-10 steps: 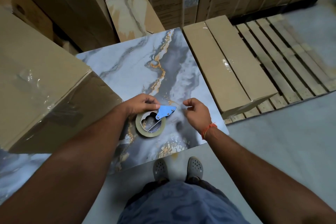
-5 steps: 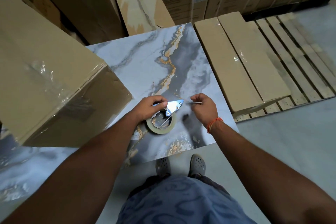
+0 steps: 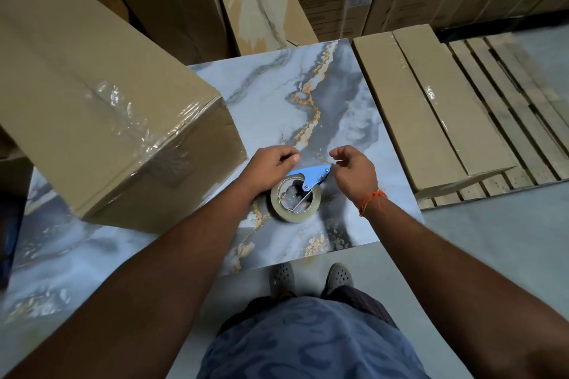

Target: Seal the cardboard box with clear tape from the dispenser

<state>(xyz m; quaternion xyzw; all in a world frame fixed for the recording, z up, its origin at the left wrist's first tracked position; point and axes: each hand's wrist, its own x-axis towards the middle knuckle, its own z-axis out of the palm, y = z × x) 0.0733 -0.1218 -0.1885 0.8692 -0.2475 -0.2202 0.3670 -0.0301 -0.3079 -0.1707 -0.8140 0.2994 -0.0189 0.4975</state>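
1. The left hand [image 3: 271, 163] held down the tape dispenser [image 3: 300, 191], fingers curled over the far side of the roll at the blue cutter arm. The dispenser sat on the marbled desk [image 3: 277, 95], near the front edge.
2. The right hand [image 3: 354, 171] was at the cutter tip, thumb and forefinger pressed together. It looked like they were pinching the loose tape end, though clear film on that surface was too hard to make out for sure.
3. The cardboard box [image 3: 101, 95] sat on the desk's left, just beside the left hand, with wrinkled tape already over its near corner.
4. Risks from there: the free end could snap back onto the roll if the pinch slipped, or fold onto itself and stick.
5. Those fingers were right at the serrated edge, so a fast tug could nick them.
6. Pulling off-angle would probably give more wrinkles like that corner.
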